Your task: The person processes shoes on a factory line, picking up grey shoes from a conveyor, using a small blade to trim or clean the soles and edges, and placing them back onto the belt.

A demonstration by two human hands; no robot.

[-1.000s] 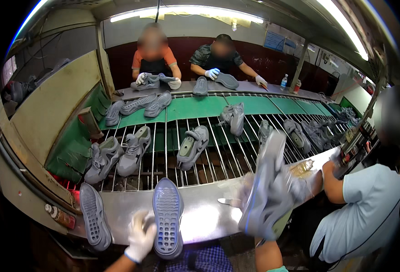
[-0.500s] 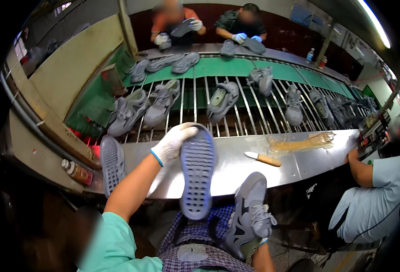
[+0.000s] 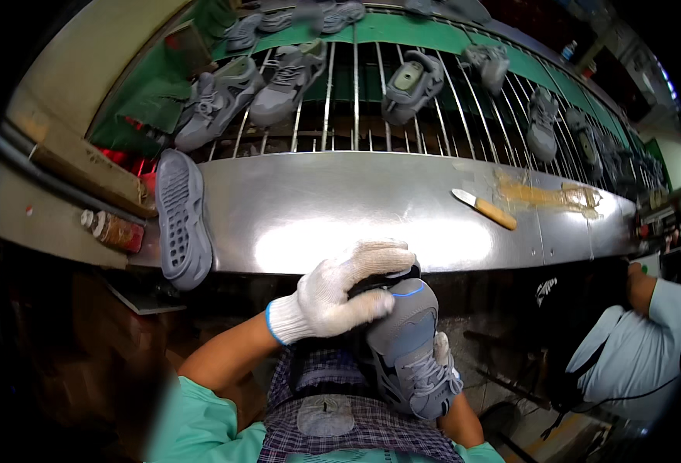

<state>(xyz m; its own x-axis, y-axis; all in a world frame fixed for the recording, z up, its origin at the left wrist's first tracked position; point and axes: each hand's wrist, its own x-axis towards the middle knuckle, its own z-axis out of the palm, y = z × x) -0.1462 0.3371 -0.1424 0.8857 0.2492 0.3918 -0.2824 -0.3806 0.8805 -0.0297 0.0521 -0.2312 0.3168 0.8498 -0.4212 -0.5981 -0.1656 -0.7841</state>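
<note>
In front of my lap, a grey lace-up shoe upper [image 3: 404, 332] is tilted with its toe pointing away from me. My right hand [image 3: 442, 353], in a white glove, grips it from its right side; most of that hand is hidden behind the shoe. My left hand [image 3: 347, 289], also in a white knit glove, is closed at the toe, its fingers over the far side and its thumb on the near side. Between them shows a dark edge of the shoe sole [image 3: 379, 284], mostly hidden by the glove. A thin bright blue line crosses the toe.
On the metal bench [image 3: 317, 208] lie a loose grey sole [image 3: 180, 220] and a wooden-handled knife [image 3: 486, 210]. Several grey shoes rest on the roller conveyor [image 3: 340, 100] beyond. A bottle [image 3: 113, 231] stands at the left; a seated person [image 3: 626, 347] is at the right.
My left hand has brought the sole down and right to the shoe's toe, turning it from face-on to nearly edge-on. My view has tilted downward.
</note>
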